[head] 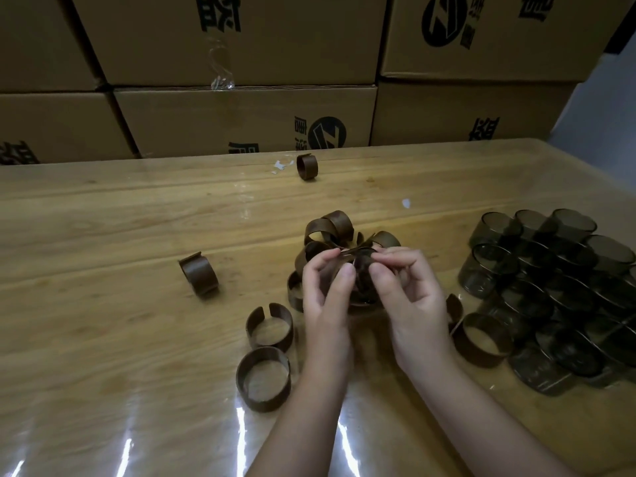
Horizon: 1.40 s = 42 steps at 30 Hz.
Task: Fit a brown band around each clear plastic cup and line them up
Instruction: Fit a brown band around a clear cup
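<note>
My left hand (325, 297) and my right hand (406, 297) meet over the middle of the table, both pinching one clear cup (363, 273) with a brown band wrapped around it. Behind the hands lies a heap of loose brown bands (330, 228). Two more bands rest nearer me, an open one (270, 327) and a round one (263, 378). Single bands lie at the left (199, 275), far back (307, 166) and at the right (480, 339). A pile of smoky clear cups (557, 287) lies on its side at the right.
The wooden table (103, 339) has a glossy film that glares near me. Stacked cardboard boxes (241, 118) stand as a wall along the far edge. A scrap of white tape (280, 166) lies near the far band.
</note>
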Available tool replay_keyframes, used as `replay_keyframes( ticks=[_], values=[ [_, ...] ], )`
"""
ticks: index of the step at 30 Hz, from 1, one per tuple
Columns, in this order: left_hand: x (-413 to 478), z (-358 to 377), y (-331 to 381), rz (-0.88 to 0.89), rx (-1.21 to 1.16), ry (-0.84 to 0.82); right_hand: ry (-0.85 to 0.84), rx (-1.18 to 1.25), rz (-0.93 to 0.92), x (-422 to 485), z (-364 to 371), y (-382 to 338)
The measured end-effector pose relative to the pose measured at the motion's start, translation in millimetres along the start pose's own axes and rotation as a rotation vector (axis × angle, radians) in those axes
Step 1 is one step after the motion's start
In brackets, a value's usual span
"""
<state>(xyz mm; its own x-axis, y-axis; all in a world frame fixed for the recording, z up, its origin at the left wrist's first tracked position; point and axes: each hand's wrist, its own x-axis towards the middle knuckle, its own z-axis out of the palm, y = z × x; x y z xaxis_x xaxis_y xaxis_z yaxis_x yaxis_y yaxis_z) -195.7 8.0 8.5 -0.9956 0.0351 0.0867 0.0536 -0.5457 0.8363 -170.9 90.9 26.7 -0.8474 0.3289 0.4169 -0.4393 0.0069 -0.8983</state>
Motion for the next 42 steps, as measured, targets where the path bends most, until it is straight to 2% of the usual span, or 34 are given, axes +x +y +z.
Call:
replay_keyframes(
  ticks=[8, 21, 31, 37, 42],
  values=[
    [-11.2, 3.7, 0.4, -0.061, -0.186, 0.02, -0.167, -0.074, 0.196, -6.7, 3.0, 2.4],
    [-20.4, -15.2, 7.1, -0.087, -0.264, 0.081, -0.223, -0.079, 0.114, -20.6, 14.6, 15.8],
    [-19.0, -9.8, 0.4, -0.128, -0.229, 0.129, -0.13, -0.088, 0.012, -17.9, 10.2, 28.6],
    [-17.1, -12.7, -2.5, -0.146, -0.188, 0.139, -0.057, -0.017, 0.065, -18.1, 11.9, 28.6],
    [-13.6, -9.3, -3.0, -0.19, -0.278, 0.094, -0.066, -0.025, 0.146, -14.2, 10.5, 28.6]
  ],
)
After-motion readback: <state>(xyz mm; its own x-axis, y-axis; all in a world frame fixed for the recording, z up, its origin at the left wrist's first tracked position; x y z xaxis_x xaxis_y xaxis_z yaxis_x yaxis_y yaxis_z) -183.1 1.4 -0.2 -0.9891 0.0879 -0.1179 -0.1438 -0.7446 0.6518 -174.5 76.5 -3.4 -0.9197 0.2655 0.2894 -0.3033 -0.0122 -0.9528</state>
